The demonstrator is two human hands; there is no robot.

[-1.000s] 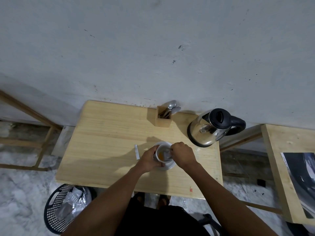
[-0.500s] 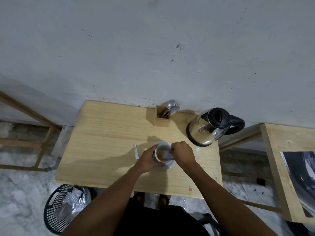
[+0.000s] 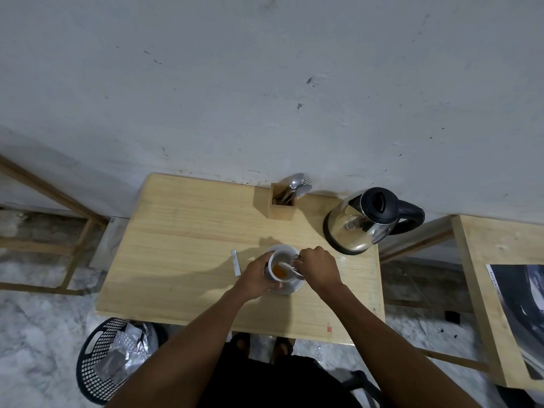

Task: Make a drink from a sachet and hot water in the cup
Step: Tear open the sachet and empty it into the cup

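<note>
A white cup (image 3: 282, 257) stands on a white saucer (image 3: 291, 288) on the wooden table (image 3: 191, 245), with orange-brown liquid in its bottom. My left hand (image 3: 254, 275) wraps around the cup's left side. My right hand (image 3: 319, 267) is closed on the handle of a spoon (image 3: 290, 267) whose end dips into the liquid. A narrow white sachet (image 3: 235, 262) lies flat on the table just left of my left hand. The steel kettle (image 3: 362, 222) with its black lid stands at the table's back right.
A wooden cutlery holder (image 3: 282, 203) with spoons and a fork stands at the back by the wall. A black mesh bin (image 3: 100, 360) with foil wrappers sits on the floor at lower left. A second wooden table (image 3: 482, 260) with a printed sheet is at right.
The spoon in my right hand has shifted inside the cup, and the hand moved slightly. My left hand has stayed on the cup.
</note>
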